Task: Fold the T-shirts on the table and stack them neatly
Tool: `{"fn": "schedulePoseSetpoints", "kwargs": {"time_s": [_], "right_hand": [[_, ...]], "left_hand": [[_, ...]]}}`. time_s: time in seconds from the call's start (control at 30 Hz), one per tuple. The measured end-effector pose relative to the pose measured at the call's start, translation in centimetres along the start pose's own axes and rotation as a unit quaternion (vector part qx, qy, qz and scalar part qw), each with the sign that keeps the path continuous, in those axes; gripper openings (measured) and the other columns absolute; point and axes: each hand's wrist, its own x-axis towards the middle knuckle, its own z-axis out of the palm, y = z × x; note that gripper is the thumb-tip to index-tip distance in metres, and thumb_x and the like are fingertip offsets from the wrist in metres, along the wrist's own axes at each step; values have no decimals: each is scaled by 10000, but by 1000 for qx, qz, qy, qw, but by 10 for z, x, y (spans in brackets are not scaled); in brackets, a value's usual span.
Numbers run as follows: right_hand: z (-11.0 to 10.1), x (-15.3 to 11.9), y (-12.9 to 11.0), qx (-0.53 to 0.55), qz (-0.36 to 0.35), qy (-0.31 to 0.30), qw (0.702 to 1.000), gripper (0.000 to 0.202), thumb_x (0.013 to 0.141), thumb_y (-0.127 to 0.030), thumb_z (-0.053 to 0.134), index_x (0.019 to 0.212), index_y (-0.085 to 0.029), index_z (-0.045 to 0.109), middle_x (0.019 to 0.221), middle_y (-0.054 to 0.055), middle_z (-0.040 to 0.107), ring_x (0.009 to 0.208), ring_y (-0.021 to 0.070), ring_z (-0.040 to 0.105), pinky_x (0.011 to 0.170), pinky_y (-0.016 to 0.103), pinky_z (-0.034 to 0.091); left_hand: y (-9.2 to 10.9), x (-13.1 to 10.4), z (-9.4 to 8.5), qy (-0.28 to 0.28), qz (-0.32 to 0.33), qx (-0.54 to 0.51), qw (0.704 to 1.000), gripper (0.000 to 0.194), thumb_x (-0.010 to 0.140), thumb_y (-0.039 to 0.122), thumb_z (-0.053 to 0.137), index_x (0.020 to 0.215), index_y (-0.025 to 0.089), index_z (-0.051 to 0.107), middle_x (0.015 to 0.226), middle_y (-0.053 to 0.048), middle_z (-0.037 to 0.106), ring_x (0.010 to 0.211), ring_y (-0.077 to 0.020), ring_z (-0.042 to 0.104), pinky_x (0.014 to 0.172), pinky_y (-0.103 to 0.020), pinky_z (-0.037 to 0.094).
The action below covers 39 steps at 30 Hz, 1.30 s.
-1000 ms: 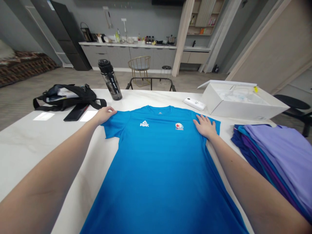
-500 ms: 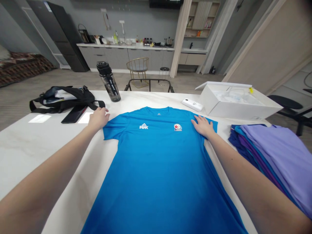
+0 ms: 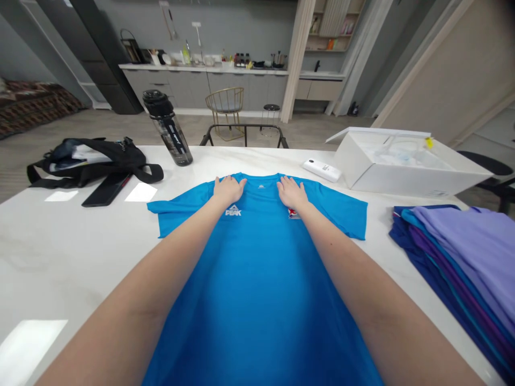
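A blue short-sleeved T-shirt lies spread front side up on the white table, its collar at the far end. My left hand rests flat on the shirt's left shoulder beside the collar, fingers stretched out, just above the white PEAK print. On the other side of the collar, my right hand lies with its fingers spread on the right shoulder and partly covers a red-and-white badge. Both sleeves are laid outward. My forearms hide parts of the shirt's sides.
Folded clothes are stacked at the right, below an open white box. A white handheld device lies near the box. At the left are a black bag, a dark phone and an upright bottle.
Both hands have moved inward from the sleeves to the shoulders beside the collar. The sleeves now reach further out to each side. The view has shifted slightly.
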Motion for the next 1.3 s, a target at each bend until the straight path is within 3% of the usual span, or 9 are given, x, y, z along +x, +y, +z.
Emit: {"fn": "schedulePoseSetpoints", "kwargs": {"time_s": [0.17,0.43,0.6,0.67,0.77,0.9,1.03,1.17,1.3], "right_hand": [[3,19,3,8,4,8,1000,676,1058,-515,105,1631,-189,251,1704,76,185,1570,276,150,1251,597,77],[6,41,-1,-4,23,3,1000,748,1037,-568,130,1647,-138,170,1714,87,126,1578,285,89,1258,583,36],[6,26,-9,-3,5,84,996,766,1035,-594,100,1643,-133,180,1712,110,137,1576,304,84,1249,595,29],[8,10,-14,3,0,112,994,761,1040,-584,93,1639,-127,198,1708,115,157,1575,295,98,1250,594,32],[11,-16,-11,18,27,74,997,763,1032,-619,86,1640,-179,227,1708,89,163,1569,306,128,1242,621,69],[3,-45,23,10,85,37,996,758,1030,-639,138,1624,-196,296,1704,90,188,1564,338,147,1247,597,91],[-12,-64,53,-2,39,49,998,700,1047,-584,195,1606,-186,332,1694,87,227,1561,314,175,1248,580,106],[-13,-81,38,-16,38,110,993,714,1053,-569,169,1599,-139,333,1695,129,211,1560,308,167,1244,563,134],[2,-92,9,-20,89,53,994,760,1037,-616,113,1619,-165,299,1695,120,215,1558,325,162,1231,609,117]], "left_hand": [[3,23,4,-34,-31,-28,999,822,1013,583,136,1571,10,327,1659,-238,240,1556,-349,225,1254,-591,118],[4,38,20,4,-73,-60,996,789,1001,592,118,1636,131,209,1713,-111,128,1587,-316,99,1265,-613,36],[18,12,18,96,15,-38,994,759,1025,567,120,1643,130,165,1713,-113,144,1587,-289,119,1277,-562,30],[29,-6,18,84,48,-35,995,748,1030,566,135,1638,135,202,1713,-107,141,1590,-282,105,1279,-552,38],[37,-32,22,22,55,-52,997,764,1014,629,145,1635,195,242,1712,-82,143,1588,-294,118,1270,-587,67],[16,-55,22,-17,22,-59,998,770,997,669,136,1636,253,241,1712,-51,146,1587,-299,117,1265,-602,77],[-22,-71,7,-19,-10,-56,998,762,1000,643,172,1638,231,232,1714,-81,129,1587,-309,109,1261,-598,105],[-49,-84,-3,-7,-57,-59,997,765,998,640,161,1636,225,236,1714,-103,122,1581,-337,122,1234,-648,148],[-62,-90,0,-36,-85,-42,995,760,992,656,134,1628,261,266,1715,-78,139,1580,-330,131,1235,-649,134]]}}
